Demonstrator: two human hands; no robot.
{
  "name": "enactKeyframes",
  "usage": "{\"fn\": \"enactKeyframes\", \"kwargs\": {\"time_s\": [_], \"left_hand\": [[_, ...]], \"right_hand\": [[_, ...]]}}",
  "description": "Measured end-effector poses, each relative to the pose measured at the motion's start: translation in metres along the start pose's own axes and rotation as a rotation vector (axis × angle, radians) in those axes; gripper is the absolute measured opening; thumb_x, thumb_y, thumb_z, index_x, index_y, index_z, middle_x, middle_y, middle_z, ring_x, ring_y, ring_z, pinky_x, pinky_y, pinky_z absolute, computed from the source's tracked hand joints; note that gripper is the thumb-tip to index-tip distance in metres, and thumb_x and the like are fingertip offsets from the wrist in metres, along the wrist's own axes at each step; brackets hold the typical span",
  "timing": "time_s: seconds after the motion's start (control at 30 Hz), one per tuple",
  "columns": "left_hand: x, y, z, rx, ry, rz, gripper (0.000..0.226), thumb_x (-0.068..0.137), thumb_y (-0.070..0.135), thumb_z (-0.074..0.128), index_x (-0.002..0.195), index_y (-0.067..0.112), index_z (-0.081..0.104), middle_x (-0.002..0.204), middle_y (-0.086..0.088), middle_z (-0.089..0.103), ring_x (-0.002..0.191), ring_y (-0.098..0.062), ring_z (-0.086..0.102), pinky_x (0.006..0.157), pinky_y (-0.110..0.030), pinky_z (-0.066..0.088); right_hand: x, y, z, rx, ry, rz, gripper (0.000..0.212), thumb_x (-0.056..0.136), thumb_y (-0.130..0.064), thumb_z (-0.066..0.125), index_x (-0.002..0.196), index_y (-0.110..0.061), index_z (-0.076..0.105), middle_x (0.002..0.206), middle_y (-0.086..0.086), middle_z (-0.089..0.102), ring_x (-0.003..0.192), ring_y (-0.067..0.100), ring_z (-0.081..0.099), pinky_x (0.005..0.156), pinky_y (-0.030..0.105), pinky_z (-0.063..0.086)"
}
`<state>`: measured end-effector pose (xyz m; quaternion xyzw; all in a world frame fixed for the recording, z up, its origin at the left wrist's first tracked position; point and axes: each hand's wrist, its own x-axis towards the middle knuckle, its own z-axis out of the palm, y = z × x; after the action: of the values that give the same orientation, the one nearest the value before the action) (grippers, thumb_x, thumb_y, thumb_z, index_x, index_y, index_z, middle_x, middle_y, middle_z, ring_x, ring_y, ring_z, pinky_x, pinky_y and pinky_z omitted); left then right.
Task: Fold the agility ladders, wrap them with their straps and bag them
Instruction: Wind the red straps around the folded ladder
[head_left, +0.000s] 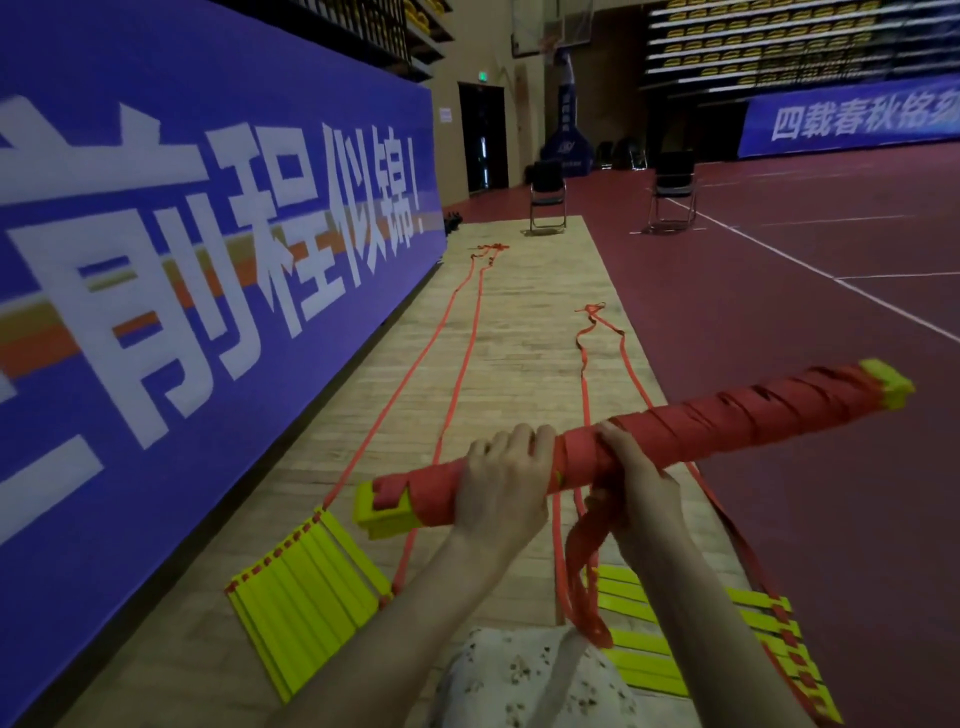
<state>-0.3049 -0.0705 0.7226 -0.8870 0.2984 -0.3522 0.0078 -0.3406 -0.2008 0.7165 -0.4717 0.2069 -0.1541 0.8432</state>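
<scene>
Along banner (208, 234), white "程似锦!" lettering

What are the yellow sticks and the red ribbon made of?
The yellow rungs look like hard, smooth plastic: straight, flat, stiff, slightly glossy. The red strap wound round the bundle looks like woven fabric webbing, probably nylon: matte, it wraps and creases, and its loose end hangs limp below the right hand.

Dim, soft indoor light (wide-angle bending at edges), slightly blurred background.
</scene>
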Motion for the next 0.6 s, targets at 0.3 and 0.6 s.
{"fn": "enactKeyframes", "kwargs": {"time_s": [0.3, 0.6], "left_hand": [[0.02, -0.027, -0.018, -0.525, -0.491, -0.177, 0.04, 0.065, 0.037, 0.076, 0.101, 0.026, 0.061, 0.087, 0.001, 0.07, 0.086, -0.025, 0.067, 0.068, -0.03, 0.051], [0.02, -0.003, -0.012, 0.001, -0.008, 0.01, 0.054, 0.069, 0.03, 0.076, 0.12, 0.028, 0.058, 0.097, 0.003, 0.068, 0.086, -0.024, 0.067, 0.07, -0.033, 0.048]], "right_hand": [[0.005, -0.01, -0.013, -0.321, -0.384, -0.247, 0.043, 0.068, -0.049, 0.079, 0.081, -0.009, 0.069, 0.062, 0.008, 0.059, 0.054, 0.026, 0.05, 0.054, 0.035, 0.041], [0.0, -0.004, 0.002, -0.025, -0.149, -0.123, 0.023, 0.08, -0.027, 0.075, 0.079, -0.009, 0.061, 0.056, 0.002, 0.05, 0.044, 0.017, 0.043, 0.049, 0.029, 0.037]]}}
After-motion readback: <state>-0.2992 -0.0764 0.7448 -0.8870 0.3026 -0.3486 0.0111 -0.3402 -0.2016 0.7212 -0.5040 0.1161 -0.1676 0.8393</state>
